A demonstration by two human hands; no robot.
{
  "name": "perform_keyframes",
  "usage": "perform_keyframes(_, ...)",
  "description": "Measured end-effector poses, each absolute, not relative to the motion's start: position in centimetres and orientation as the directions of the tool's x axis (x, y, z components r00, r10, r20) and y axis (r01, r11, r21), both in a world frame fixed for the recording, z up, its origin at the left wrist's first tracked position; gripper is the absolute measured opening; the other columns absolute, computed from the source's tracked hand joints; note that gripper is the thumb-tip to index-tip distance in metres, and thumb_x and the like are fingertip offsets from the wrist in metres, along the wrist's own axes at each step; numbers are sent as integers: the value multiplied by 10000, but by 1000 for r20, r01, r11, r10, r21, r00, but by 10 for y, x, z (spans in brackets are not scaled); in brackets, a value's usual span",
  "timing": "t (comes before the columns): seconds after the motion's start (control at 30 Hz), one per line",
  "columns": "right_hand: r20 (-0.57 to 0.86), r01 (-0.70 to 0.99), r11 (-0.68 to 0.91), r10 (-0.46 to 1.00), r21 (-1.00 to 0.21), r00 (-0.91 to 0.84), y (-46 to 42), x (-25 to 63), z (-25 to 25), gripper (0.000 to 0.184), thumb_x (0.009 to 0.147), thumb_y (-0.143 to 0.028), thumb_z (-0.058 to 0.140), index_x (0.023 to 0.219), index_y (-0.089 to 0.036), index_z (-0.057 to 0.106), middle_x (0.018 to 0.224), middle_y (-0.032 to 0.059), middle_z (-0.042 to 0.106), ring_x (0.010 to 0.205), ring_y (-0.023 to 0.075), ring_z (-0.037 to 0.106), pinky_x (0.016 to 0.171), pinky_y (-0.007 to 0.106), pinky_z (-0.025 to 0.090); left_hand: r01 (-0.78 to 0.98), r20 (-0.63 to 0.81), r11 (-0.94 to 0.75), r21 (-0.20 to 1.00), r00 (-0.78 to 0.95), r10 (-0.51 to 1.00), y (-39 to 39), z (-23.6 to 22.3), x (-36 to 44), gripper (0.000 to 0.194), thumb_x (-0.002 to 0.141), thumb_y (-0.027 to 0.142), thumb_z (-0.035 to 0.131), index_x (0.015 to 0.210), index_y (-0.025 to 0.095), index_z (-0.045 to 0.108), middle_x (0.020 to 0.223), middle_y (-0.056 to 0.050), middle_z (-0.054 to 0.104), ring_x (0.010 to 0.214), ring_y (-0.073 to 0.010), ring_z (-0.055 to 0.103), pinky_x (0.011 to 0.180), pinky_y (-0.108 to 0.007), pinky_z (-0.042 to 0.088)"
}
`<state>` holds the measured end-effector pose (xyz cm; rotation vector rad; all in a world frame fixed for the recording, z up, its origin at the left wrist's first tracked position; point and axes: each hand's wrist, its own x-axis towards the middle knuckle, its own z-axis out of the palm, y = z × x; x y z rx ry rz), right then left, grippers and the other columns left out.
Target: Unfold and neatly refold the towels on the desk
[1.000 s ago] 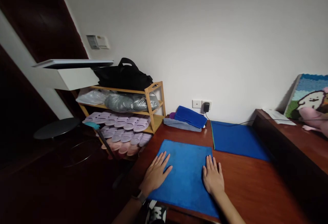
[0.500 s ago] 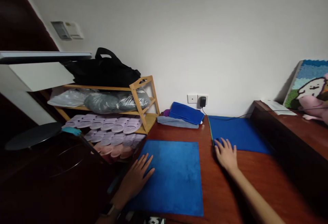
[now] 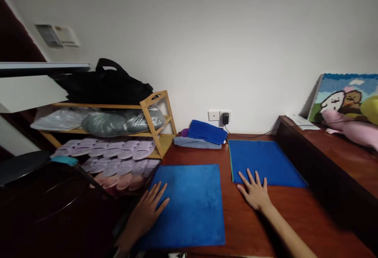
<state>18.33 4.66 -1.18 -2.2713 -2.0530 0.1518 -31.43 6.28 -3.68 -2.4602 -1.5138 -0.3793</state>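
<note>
My left hand (image 3: 149,211) lies flat with fingers stretched on the left edge of a lighter blue cloth (image 3: 189,207), which is spread out on the reddish-brown wooden table. My right hand (image 3: 255,195) has its fingers spread, the fingertips resting on the near edge of a darker blue cloth (image 3: 262,157) with a green left border. That cloth also lies flat, farther back and to the right. Neither hand grips anything.
Folded blue and grey cloths (image 3: 203,134) lie against the wall beside a plugged-in black adapter (image 3: 225,118). A wooden shoe rack (image 3: 161,144) stands left. A raised dark ledge (image 3: 313,171) with a pink plush toy (image 3: 351,128) borders the right.
The view has turned a little right. My right hand has moved nearer to me and the darker cloth has shifted the same way, its bunched near corner now flat. My left hand stays on the lighter cloth.
</note>
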Motion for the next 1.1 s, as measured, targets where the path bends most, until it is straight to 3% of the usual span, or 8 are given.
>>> perform_keyframes(0.2,84,979,-13,996,-203,31,-37,145,-24,650,946,-755,310,1547,-511,271,1681,-28,227,1541,418,147,1156,772,102,926,298,-376,-40,370,880,65,-40,-319,599,1028,514,383,1564,246,410,1607,-80,403,1486,-291,374,1184,-540,346)
perform_keyframes(0.37,170,969,28,985,-244,15,-73,155,-24,575,991,-654,329,1549,-529,263,1648,-56,312,1522,380,253,1143,730,270,936,324,-352,-2,334,885,66,-43,-318,639,996,564,411,1568,277,402,1610,-57,408,1478,-292,389,1204,-530,318)
perform_keyframes(0.47,307,984,-59,945,-170,110,-76,213,-27,581,998,-597,333,1562,-456,322,1638,-37,347,1529,340,254,1180,667,270,939,314,-344,-1,327,891,66,-43,-317,644,1001,569,395,1571,270,395,1616,-53,399,1487,-279,374,1219,-509,294)
perform_keyframes(0.57,344,976,-200,913,-89,219,-81,283,-48,588,951,-608,343,1475,-407,517,1603,-6,419,1501,385,306,1133,691,322,944,301,-330,4,314,901,65,-42,-316,623,1014,549,388,1574,275,388,1624,-52,383,1495,-266,359,1224,-504,283)
perform_keyframes(0.77,367,999,-45,929,8,39,-104,343,-96,519,908,-421,332,1281,-427,693,1542,-33,508,1454,395,388,1086,684,375,942,272,-335,27,316,909,65,-39,-315,634,1019,576,393,1581,285,366,1632,-51,367,1506,-267,336,1227,-508,272)
perform_keyframes(0.93,497,999,-40,867,-27,48,-102,316,-69,522,925,-393,306,1204,-341,743,1471,59,583,1383,452,459,1027,737,379,929,292,-360,88,321,901,59,-21,-312,575,1034,536,397,1551,285,430,1603,-59,432,1469,-264,406,1199,-487,341)
perform_keyframes(1.03,572,994,16,819,-105,47,-96,252,-31,480,973,-436,385,1273,-231,699,1379,137,640,1315,376,546,1060,599,448,911,349,-392,130,328,878,39,-8,-319,504,1040,502,419,1501,314,503,1569,-39,488,1408,-252,491,1156,-438,420)
perform_keyframes(1.1,554,962,243,822,-123,-137,-96,192,-9,410,990,-387,455,1327,-261,652,1382,85,645,1262,267,598,1063,440,492,895,363,-430,120,364,858,16,-5,-332,474,1016,520,482,1444,334,567,1497,-30,568,1337,-257,561,1113,-415,473)
